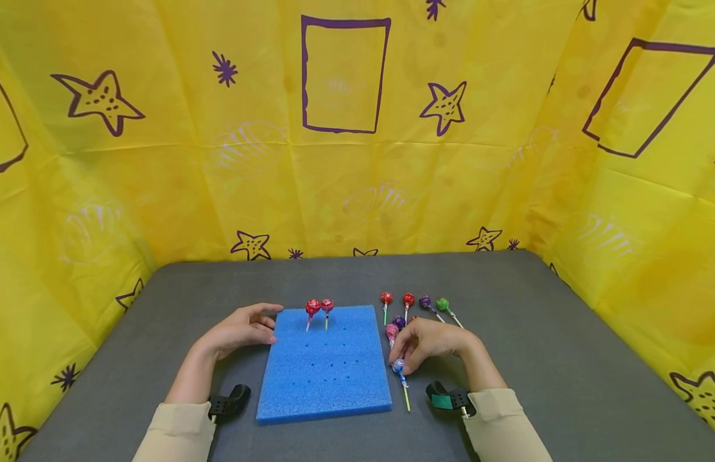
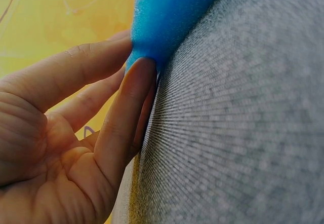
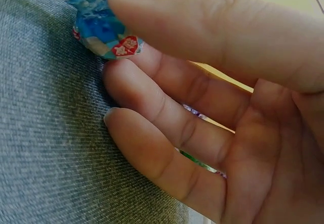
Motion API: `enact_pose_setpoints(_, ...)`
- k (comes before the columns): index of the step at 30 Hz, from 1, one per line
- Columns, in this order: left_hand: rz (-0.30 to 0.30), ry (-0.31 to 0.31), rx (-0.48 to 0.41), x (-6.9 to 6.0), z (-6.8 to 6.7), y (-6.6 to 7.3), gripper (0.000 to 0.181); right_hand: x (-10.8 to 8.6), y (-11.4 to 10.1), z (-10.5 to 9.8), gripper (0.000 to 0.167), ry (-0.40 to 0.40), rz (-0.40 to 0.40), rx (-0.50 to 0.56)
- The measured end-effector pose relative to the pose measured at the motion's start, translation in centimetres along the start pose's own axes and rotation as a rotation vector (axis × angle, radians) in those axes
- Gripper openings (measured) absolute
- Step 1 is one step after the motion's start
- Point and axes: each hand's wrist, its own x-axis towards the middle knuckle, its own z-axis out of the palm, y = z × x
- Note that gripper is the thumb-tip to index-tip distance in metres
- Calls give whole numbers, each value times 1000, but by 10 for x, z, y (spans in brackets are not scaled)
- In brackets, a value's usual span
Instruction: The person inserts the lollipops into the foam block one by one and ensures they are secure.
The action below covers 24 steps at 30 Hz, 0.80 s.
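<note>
A blue foam board [image 1: 325, 391] with small holes lies flat on the table. Two red-wrapped lollipops [image 1: 313, 307] stand upright by their sticks near its far edge. At the board's far left corner, my left hand [image 1: 242, 330] holds the edge; the left wrist view shows thumb and fingertips [image 2: 139, 77] close against the foam. Just right of the board, my right hand [image 1: 435, 343] pinches a blue-wrapped lollipop [image 1: 398, 366] by its head, the yellow stick pointing toward me. Part of its wrapper [image 3: 101, 29] shows between thumb and fingers in the right wrist view.
Beyond my right hand lie more lollipops: a green one [image 1: 443, 304], a purple one [image 1: 425, 301], red ones [image 1: 408, 299] and a pink one [image 1: 391, 331], some partly hidden by the hand. A yellow patterned cloth [image 1: 345, 167] surrounds the grey table [image 1: 218, 282].
</note>
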Motion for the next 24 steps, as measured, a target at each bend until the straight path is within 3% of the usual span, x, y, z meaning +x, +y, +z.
enact_pose_setpoints(9, -7, 6, -2, 0, 1, 0, 70, -2, -3, -1, 21, 14, 10, -7)
enact_pose_setpoints(24, -5, 7, -3, 0, 0, -1, 70, -7, -7, -4, 18, 64, -44, -23)
